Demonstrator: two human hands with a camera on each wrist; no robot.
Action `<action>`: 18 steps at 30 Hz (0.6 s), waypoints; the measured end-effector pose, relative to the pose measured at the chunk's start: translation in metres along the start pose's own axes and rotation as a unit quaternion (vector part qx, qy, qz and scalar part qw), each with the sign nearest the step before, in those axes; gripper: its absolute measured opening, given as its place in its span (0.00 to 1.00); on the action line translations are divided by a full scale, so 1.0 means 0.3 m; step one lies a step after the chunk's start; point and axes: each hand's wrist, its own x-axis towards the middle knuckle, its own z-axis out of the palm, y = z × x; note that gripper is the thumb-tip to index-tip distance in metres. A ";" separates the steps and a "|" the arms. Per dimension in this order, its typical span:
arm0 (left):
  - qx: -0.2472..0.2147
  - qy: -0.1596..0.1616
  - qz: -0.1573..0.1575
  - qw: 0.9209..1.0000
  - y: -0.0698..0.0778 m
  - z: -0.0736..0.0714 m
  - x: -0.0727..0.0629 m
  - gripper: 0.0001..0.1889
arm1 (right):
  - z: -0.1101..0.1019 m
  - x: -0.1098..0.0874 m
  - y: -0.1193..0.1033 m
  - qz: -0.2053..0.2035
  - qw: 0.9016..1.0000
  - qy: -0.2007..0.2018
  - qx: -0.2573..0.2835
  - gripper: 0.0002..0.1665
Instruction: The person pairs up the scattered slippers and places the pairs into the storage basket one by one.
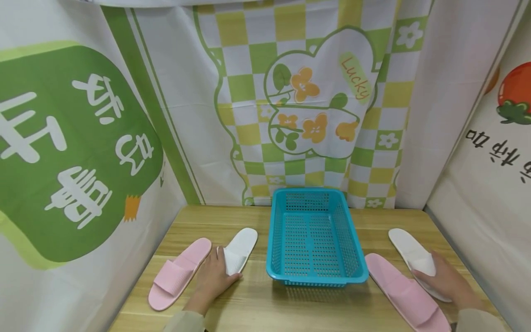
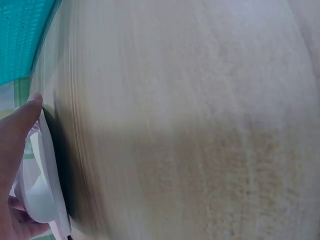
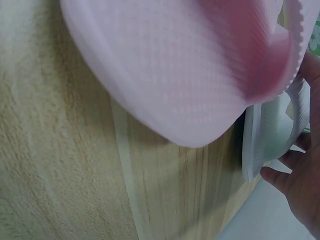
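My left hand grips a white slipper left of the basket, around its strap end. The left wrist view shows the thumb on one side of this white slipper and fingers on the other. A pink slipper lies just left of that hand. On the right, my right hand holds another white slipper across its strap, which it partly hides. Fingers curl about this white slipper in the right wrist view. Beside it lies a second pink slipper, large in the right wrist view.
A blue perforated plastic basket with nothing in it stands mid-table between the slippers. The wood-grain table is bordered by printed cloth on the left, back and right. The checked cloth hangs right behind the basket.
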 end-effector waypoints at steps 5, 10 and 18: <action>0.007 -0.009 -0.013 1.000 0.006 0.007 0.006 0.59 | 0.006 0.001 0.002 0.006 1.000 -0.003 -0.009 0.64; 0.011 -0.013 -0.025 1.000 0.008 0.014 0.007 0.59 | 0.003 -0.003 -0.007 0.011 1.000 -0.005 -0.009 0.64; 0.023 -0.021 -0.040 0.999 0.017 0.017 0.008 0.59 | 0.014 -0.007 -0.004 0.012 1.000 0.000 -0.009 0.66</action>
